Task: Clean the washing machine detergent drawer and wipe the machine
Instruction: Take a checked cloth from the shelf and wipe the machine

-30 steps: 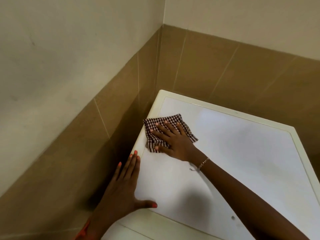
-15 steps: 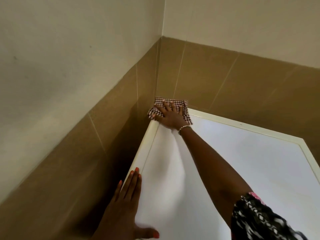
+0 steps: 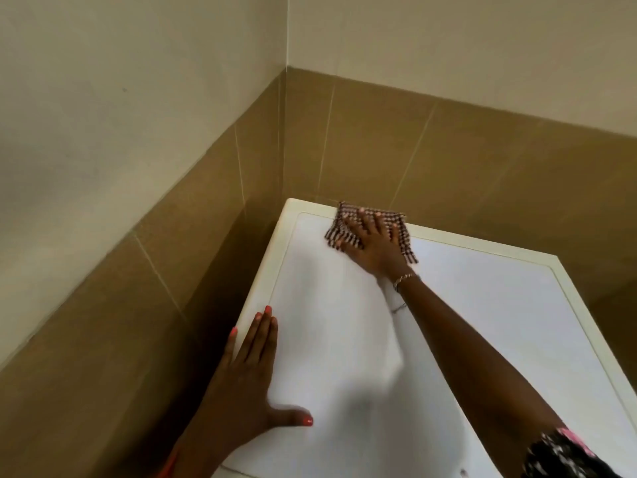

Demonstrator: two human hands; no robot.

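both hands flat: right (image 3: 374,244) pressing cloth (image 3: 348,220) now rightward along machine (image 3: 517,339) rear, left (image 3: 246,381) unmoved.

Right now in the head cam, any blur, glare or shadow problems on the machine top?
Head view: the cloth and right hand are smeared by motion blur; the left hand is sharper. Soft shadows fall under the right arm on the machine top, which looks washed out but has no hard glare. Wall lines bow from the wide lens.
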